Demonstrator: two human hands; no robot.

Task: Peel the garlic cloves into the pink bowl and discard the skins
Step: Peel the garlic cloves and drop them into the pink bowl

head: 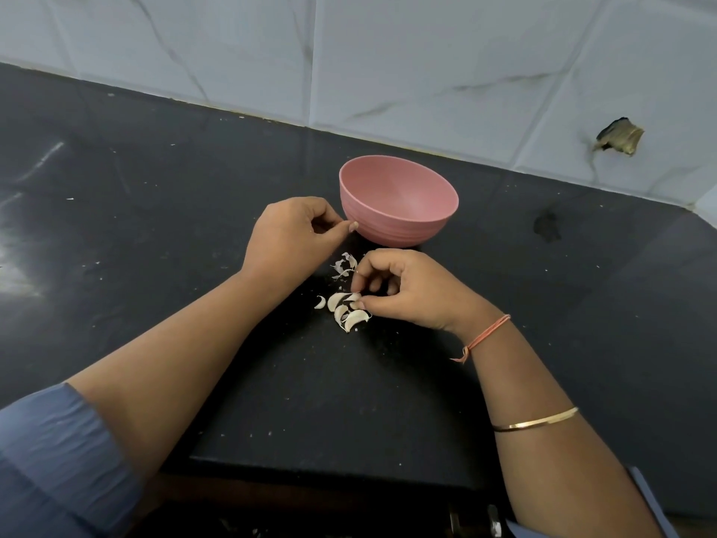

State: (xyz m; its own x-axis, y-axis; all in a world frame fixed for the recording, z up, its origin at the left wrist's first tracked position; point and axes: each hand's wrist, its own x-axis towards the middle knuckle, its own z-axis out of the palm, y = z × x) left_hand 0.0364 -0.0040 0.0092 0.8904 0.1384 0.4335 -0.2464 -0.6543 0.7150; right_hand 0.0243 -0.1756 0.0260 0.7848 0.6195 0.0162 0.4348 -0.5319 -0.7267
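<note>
The garlic cloves [346, 311] lie in a small heap on the black countertop [194, 211], on the near side of the pink bowl [388, 227], apart from its base. The right hand [413, 289] comes in from the bowl's near right with its fingers curled down onto the heap, thumb and forefinger pinching the topmost clove. The left hand [289, 236] sits just beside the bowl's left wall, fingers curled and thumb tip meeting forefinger tip right at the wall. Whether anything is pinched there is too small to tell. The cloves are pale crescents lying flat, their long axes slanting from near left up toward the right hand's fingertips. One small lone clove [320, 302] rests just left of the heap, curved the same way. Between the heap and the bowl lie a few thin, curled skins [345, 265]. The right fingers cover the heap's far-right edge, so the count of cloves is unclear. The bowl's near wall hides part of its floor. Both forearms are cut off by the lower edge. A dark ragged patch [619, 135] on the tiled wall [426, 52] beyond the bowl is hard to make out.
</note>
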